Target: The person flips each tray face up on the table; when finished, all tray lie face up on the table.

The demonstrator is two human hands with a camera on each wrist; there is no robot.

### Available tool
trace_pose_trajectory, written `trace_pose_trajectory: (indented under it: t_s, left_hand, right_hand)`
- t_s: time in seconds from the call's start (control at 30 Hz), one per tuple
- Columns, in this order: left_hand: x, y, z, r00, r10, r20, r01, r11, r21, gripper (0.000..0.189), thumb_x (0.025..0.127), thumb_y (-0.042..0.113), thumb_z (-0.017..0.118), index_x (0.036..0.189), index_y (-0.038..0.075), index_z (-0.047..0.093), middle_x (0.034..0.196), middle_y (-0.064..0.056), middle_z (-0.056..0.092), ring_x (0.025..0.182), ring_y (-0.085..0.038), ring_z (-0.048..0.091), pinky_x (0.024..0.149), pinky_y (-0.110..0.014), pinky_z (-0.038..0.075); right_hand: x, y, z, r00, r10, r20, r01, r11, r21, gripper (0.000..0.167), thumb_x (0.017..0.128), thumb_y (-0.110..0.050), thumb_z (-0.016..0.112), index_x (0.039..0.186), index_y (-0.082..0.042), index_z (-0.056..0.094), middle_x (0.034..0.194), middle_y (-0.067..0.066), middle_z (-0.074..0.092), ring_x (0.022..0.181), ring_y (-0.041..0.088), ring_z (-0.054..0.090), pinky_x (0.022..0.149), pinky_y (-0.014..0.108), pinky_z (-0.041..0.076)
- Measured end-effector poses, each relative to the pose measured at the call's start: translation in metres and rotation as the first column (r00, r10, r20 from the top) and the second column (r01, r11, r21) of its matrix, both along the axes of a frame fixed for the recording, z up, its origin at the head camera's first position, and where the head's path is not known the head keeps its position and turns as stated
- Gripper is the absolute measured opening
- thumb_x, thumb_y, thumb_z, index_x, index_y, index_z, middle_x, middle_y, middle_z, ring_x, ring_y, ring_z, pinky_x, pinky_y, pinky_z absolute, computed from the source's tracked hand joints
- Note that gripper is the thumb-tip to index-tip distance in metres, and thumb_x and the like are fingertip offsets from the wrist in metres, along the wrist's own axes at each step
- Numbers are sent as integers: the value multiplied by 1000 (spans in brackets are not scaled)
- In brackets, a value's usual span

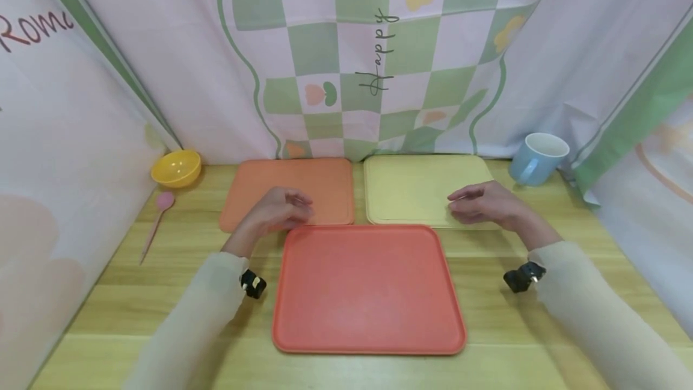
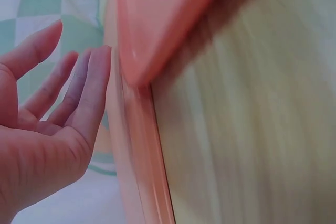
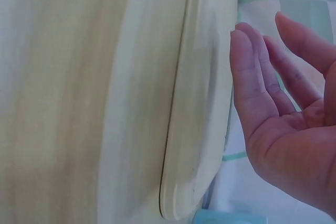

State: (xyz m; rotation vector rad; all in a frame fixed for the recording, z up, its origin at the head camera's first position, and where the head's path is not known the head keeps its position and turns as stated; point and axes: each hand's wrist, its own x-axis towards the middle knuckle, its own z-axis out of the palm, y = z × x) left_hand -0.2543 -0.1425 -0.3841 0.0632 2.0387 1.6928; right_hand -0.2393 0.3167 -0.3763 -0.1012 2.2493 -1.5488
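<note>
My left hand [image 1: 280, 209] hovers over the near right part of an orange tray [image 1: 292, 182], its fingers loosely bent with nothing in them. In the left wrist view the fingers are relaxed and apart from the thumb, beside the tray's edge. My right hand [image 1: 479, 203] is above the right side of a pale yellow tray [image 1: 406, 188], likewise holding nothing. The right wrist view shows its fingers extended together and the thumb apart. Between my forearms lies a larger red tray [image 1: 368, 287], its far edge close against the other two trays.
A yellow bowl [image 1: 177, 169] stands at the back left, with a pink spoon [image 1: 157, 221] lying in front of it. At the back right stands a light blue mug [image 1: 538, 160]. A checkered curtain [image 1: 368, 53] hangs behind the wooden table [image 1: 189, 269].
</note>
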Motion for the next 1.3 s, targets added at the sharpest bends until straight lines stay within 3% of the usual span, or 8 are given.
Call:
trace_pose_trajectory:
  t_s: [0.13, 0.3, 0.47, 0.67, 0.97, 1.3]
  left_hand:
    - [-6, 13, 0, 999, -2, -40, 2, 1000, 10, 45, 91, 1, 73, 132, -9, 58, 117, -18, 64, 111, -37, 64, 95, -44, 56]
    - [-12, 28, 1, 998, 25, -56, -23, 999, 28, 46, 90, 3, 74, 133, -6, 59, 118, -18, 66, 112, -38, 65, 94, -45, 57]
    - [-18, 43, 2, 997, 52, -63, -49, 998, 48, 47, 90, 4, 74, 133, -5, 60, 121, -17, 66, 114, -38, 65, 94, -45, 56]
    - [-24, 63, 4, 995, 61, -73, -58, 997, 54, 47, 90, 5, 73, 134, -5, 60, 124, -15, 64, 114, -37, 65, 95, -46, 56]
    - [-34, 87, 0, 995, 77, -56, -73, 994, 79, 51, 88, 5, 77, 135, -5, 59, 126, -13, 63, 111, -38, 65, 94, -44, 57]
    - [-43, 110, -4, 997, 31, -76, -30, 999, 17, 54, 87, 7, 80, 136, -4, 58, 126, -17, 64, 110, -33, 67, 95, -42, 56]
  right_hand:
    - [-3, 8, 1, 1000, -7, -24, 7, 1000, -14, 56, 98, -7, 67, 140, 19, 42, 121, 18, 67, 100, 17, 70, 94, 43, 57]
    - [-7, 17, 1, 999, -45, -30, 42, 996, -75, 55, 99, -6, 65, 142, 18, 40, 115, 3, 71, 101, 11, 69, 93, 36, 57]
    - [-12, 28, 2, 995, -94, -39, 89, 989, -118, 33, 101, -7, 63, 131, 5, 54, 105, -9, 71, 100, 9, 69, 90, 29, 58]
    - [-20, 40, 6, 985, -171, 10, 170, 970, -172, 13, 101, -7, 64, 111, -15, 63, 101, -11, 69, 97, 8, 69, 92, 29, 57]
    - [-26, 59, 6, 965, -243, 101, 262, 918, -298, 27, 100, 1, 62, 92, -23, 73, 93, -5, 74, 89, 7, 72, 89, 26, 57]
    - [-27, 77, 0, 956, -276, 100, 293, 921, -257, 30, 99, 0, 63, 87, -26, 73, 89, -4, 75, 88, 7, 72, 86, 23, 57]
